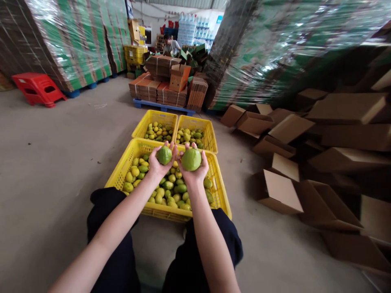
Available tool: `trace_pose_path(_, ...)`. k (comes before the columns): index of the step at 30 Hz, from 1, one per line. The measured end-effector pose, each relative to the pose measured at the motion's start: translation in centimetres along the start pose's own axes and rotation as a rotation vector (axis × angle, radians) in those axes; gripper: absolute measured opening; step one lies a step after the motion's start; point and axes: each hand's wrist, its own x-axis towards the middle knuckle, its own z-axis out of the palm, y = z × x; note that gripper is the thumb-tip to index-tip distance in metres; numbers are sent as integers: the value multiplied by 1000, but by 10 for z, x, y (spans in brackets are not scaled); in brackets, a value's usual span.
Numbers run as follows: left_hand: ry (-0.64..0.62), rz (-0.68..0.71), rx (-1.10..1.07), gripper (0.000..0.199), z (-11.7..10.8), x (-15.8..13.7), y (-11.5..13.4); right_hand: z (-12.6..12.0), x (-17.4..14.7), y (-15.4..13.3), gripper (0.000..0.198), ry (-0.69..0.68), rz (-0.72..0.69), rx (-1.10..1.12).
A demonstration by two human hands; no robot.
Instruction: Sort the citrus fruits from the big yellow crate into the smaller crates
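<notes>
Largest: a film-wrapped stack (pixel 275 49), green and brown, beyond my grip and to its right; a second wrapped stack (pixel 82 40) stands beyond it to the left. Next, a loose heap of open cardboard boxes (pixel 282 191) covers the floor well to the right of my hands. Straight beyond my grip, strapped cardboard bundles (pixel 148 88) sit on a blue pallet (pixel 161 107), with a co-worker (pixel 174 47) behind, partly hidden.

Directly below my grip: the near yellow crate (pixel 224 191), between my knees. Just past it, side by side, a far left crate (pixel 139 126) and a far right crate (pixel 210 134), both holding yellow and green fruit. A red stool (pixel 38 87) stands well off to the left.

Grip: both hands raised, palms up, close together. My right hand (pixel 195 173) is cupped around the larger green fruit (pixel 191 159), fingers and thumb curled about its sides. My left hand (pixel 160 165) holds the smaller green fruit (pixel 164 155) between thumb and fingers. The two fruits are apart, near each other. Beneath them, loose yellow and green fruit (pixel 169 185) lies in the near crate.
</notes>
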Motion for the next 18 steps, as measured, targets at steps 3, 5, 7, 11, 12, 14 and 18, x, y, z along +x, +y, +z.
trace_pose_path(3, -34, 35, 31, 28, 0, -1, -1, -4, 5, 6, 20, 66, -16, 63)
trace_pose_path(5, -25, 17, 74, 33, 1, -1, -1, -4, 9, 9, 18, 110, 15, 46)
trace_pose_path(7, 10, 19, 88, 35, 1, -1, -2, -2, 10, 10, 14, 131, 38, -9)
trace_pose_path(11, 24, 39, 53, 31, 3, -1, -5, 4, 9, 10, 10, 86, 21, -72)
trace_pose_path(12, 18, 34, 51, 30, 4, -1, -5, 4, 8, 10, 10, 80, 18, -76)
trace_pose_path(14, 9, 33, 53, 26, 6, -2, -5, 5, 6, 9, 11, 62, 8, -97)
trace_pose_path(18, 9, 70, 68, 27, 12, -7, -3, 2, 2, 6, 13, -88, -74, -263)
